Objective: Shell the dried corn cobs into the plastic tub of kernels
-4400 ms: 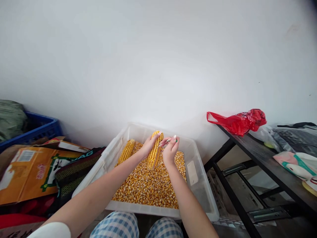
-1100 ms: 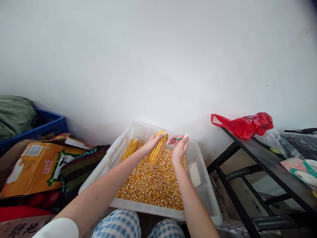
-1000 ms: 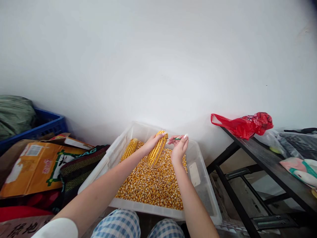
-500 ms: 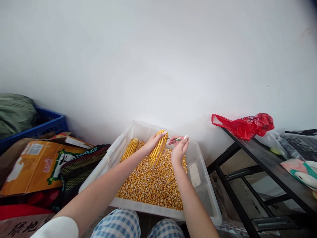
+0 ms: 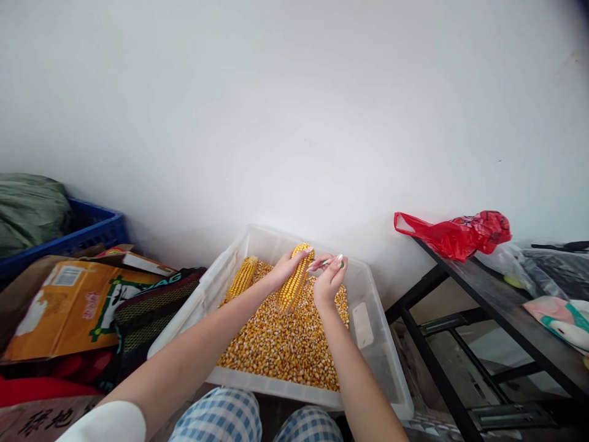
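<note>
My left hand is closed around an ear of corn, which it holds tilted above the kernels. Along the ear's right side, a strip looks stripped of kernels. Close by on the right, my right hand grips a thin tool with a green end; its tip points at the ear, and I cannot tell whether it touches. Loose corn kernels fill much of a clear plastic bin. A second ear of corn rests on them at the left.
To the left are an orange cardboard box, a black mesh bag and a blue crate. On the right stands a black-framed table bearing a red plastic bag. A white wall rises behind the bin.
My right hand has shifted slightly left and down, bringing the tool closer to the ear of corn. My left hand keeps its hold with little movement.
</note>
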The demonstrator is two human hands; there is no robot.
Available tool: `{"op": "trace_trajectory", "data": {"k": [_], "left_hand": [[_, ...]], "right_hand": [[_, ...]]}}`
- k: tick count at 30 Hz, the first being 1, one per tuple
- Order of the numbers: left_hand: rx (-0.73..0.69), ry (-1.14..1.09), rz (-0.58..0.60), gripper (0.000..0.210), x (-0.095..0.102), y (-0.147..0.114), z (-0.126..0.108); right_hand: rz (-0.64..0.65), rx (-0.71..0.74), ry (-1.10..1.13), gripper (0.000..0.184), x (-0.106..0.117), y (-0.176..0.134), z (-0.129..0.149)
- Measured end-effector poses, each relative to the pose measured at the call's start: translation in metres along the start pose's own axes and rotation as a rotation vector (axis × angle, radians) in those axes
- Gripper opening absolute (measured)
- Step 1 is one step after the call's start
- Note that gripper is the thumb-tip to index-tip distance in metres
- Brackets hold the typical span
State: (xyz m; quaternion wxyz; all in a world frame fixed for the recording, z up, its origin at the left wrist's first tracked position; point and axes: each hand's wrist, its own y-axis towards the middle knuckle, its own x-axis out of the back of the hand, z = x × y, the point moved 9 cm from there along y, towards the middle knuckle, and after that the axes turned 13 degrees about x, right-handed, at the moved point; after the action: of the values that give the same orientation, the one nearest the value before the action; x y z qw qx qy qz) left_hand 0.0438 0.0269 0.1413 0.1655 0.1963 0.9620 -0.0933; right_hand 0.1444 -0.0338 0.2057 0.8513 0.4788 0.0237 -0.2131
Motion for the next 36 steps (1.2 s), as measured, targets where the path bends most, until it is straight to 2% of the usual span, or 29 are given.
{"op": "trace_trajectory", "data": {"k": [6, 8, 11, 17, 19, 24, 36], "left_hand": [[-0.068, 0.024, 0.005, 0.035, -0.007, -0.006, -0.005], [-0.048, 0.009, 0.035, 0.036, -0.011, -0.006, -0.004], [0.001, 0.014, 0.062, 0.04, -0.015, -0.004, 0.0], [-0.05, 0.157, 0.05, 0.042, -0.014, -0.006, -0.007], [-0.052, 0.152, 0.042, 0.043, -0.012, -0.005, -0.007], [0.044, 0.046, 0.038, 0.047, -0.005, 0.002, 0.006], [0.046, 0.018, 0.075, 0.041, -0.008, 0.002, 0.005]], "right_hand": [[0.059, 0.016, -0.072, 0.027, -0.004, -0.005, -0.005], [0.047, -0.006, -0.049, 0.027, -0.003, -0.003, -0.005], [-0.019, -0.084, 0.019, 0.027, 0.003, 0.002, -0.008], [-0.078, -0.252, 0.051, 0.031, 0.012, 0.008, -0.02], [-0.087, -0.234, 0.055, 0.031, 0.013, 0.009, -0.016], [-0.104, -0.112, 0.057, 0.028, 0.012, 0.012, 0.001], [-0.075, -0.082, 0.058, 0.027, 0.009, 0.01, 0.0]]}}
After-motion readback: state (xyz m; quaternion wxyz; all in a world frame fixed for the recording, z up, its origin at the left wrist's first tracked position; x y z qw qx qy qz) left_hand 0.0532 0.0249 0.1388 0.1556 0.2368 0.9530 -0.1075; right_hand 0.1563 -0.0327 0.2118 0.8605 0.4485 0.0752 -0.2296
